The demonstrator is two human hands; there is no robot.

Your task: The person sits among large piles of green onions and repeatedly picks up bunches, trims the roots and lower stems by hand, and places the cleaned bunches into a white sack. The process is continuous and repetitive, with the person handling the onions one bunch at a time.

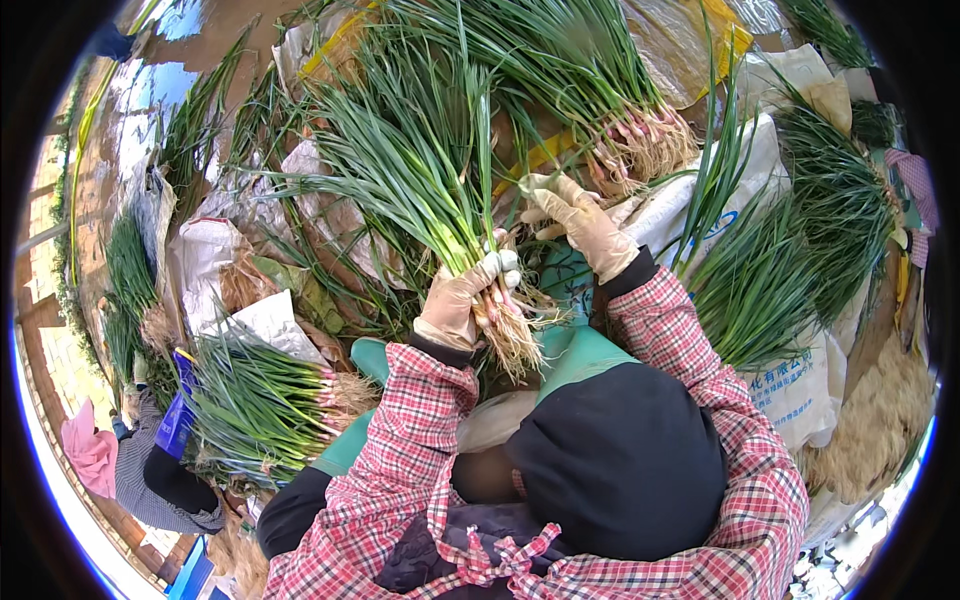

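In a pale thin glove, my left hand point(456, 298) is closed around the lower stems of a bunch of green garlic plants point(442, 202). Their leaves fan up and left, and the pinkish stems and tangled roots hang below the hand. My right hand point(574, 214), gloved too, is held with its fingers spread to the right of the bunch, holding nothing that shows. Beyond it lies a large pile of green garlic point(600, 90) with its roots towards me. Another pile point(262, 405) lies at my left knee.
More leafy greens point(757, 292) lie at the right, beside a white woven sack point(802, 390). Dry root trimmings point(870, 427) are heaped at the lower right. Another person point(165, 480) bends at the lower left; a checked sleeve point(911, 187) of someone shows at the far right.
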